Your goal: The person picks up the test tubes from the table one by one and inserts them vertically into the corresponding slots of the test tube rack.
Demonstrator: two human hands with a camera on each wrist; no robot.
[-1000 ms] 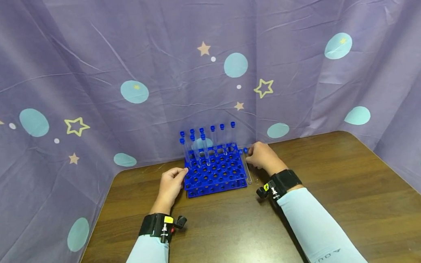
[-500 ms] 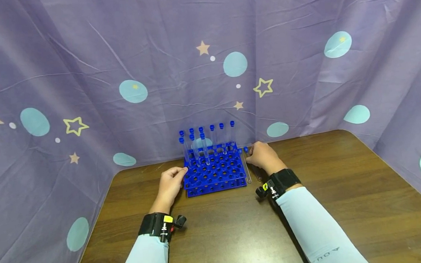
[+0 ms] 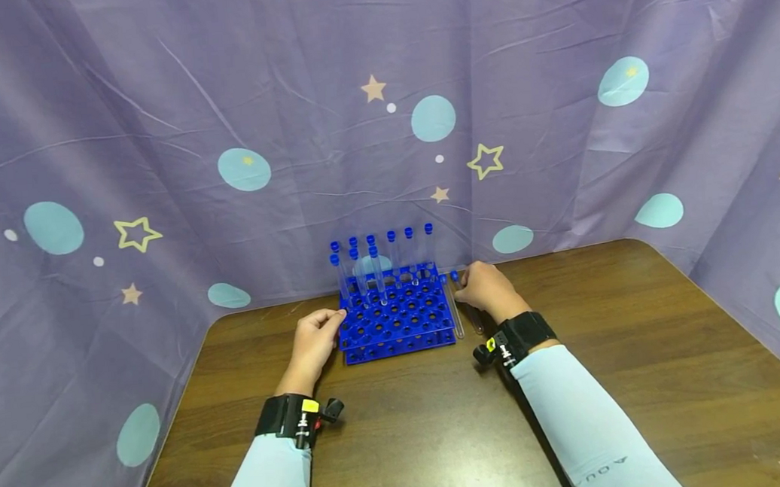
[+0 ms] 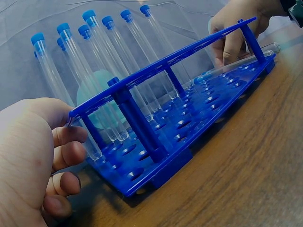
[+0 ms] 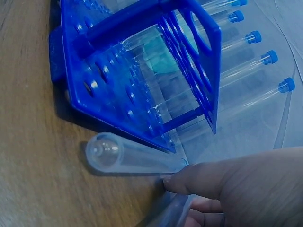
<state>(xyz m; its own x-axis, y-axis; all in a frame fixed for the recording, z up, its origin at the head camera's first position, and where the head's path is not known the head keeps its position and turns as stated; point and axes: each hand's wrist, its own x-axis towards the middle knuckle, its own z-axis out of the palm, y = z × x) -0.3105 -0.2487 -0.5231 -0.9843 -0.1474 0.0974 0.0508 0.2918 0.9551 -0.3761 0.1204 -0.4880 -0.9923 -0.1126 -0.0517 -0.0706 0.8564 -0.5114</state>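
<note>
**What you are wearing**

You wear pale blue sleeves to both wrists; the right one carries small dark lettering. A black strap wraps each wrist, holding a small black camera mount, with a yellow tag on the left.

Left arm: reaches forward from the near left, in a pale sleeve with a black wrist strap.
Left hand [image 3: 313, 344]: fingers curled, thumb on top.
Right arm: stretches farther, angled in from the near right.
Right hand [image 3: 487, 291]: knuckles up, fingers bent downward, index fingertip [image 5: 177, 182] extended.
</note>
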